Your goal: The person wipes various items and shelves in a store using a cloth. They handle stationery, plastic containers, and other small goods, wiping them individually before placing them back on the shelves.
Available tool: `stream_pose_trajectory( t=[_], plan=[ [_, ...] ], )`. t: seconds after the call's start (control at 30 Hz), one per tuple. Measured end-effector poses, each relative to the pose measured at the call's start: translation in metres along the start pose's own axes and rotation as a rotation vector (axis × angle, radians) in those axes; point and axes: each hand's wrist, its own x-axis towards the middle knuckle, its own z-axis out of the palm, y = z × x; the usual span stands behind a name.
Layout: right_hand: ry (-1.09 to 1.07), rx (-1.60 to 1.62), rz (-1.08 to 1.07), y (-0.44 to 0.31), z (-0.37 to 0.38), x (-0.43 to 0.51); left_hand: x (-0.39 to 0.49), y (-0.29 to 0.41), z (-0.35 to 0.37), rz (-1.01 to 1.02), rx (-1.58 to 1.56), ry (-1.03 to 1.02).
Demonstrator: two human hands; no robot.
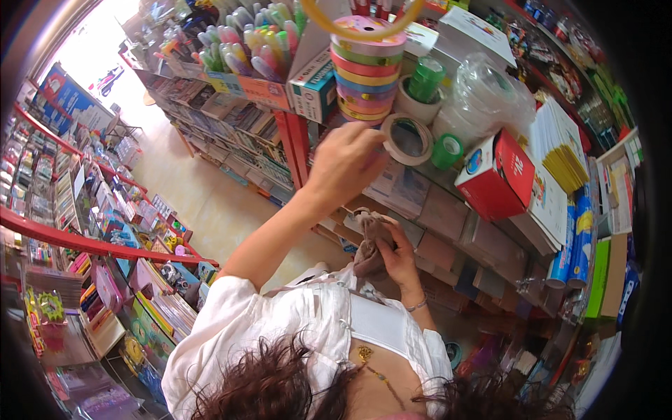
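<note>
My left hand (349,163) reaches over the shelf edge, fingers bent down, beside a roll of beige tape (407,139). Its fingertips are partly hidden, so a grip on anything cannot be told. Lower down, close to my chest, my right hand (401,252) holds a crumpled grey-brown cloth (370,244); a bracelet is on that wrist. Past my left hand stands a stack of coloured ribbon spools (366,73). Green tape rolls (447,151) and clear plastic-wrapped rolls (478,100) sit to the right, near a red and white box (496,176).
Several bright pens (252,42) fill a display at the upper left, next to a marker box (315,86). White-covered booklets (559,147) and blue tubes (580,236) stand at the right. Red-edged stationery shelves (94,239) line the left, across a tiled aisle (210,205).
</note>
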Motion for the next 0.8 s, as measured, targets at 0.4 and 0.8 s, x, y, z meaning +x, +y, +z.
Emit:
stream_pose_trajectory(
  t=[0.4, 0.8],
  plan=[
    [-0.009, -0.068, -0.205, -0.086, 0.064, 0.092, -0.005, -0.121, -0.089, 0.005, -0.039, 0.104],
    [0.585, -0.794, -0.493, -0.203, 0.165, 0.196, 0.012, -0.179, -0.099, 0.237, -0.18, -0.449]
  ],
)
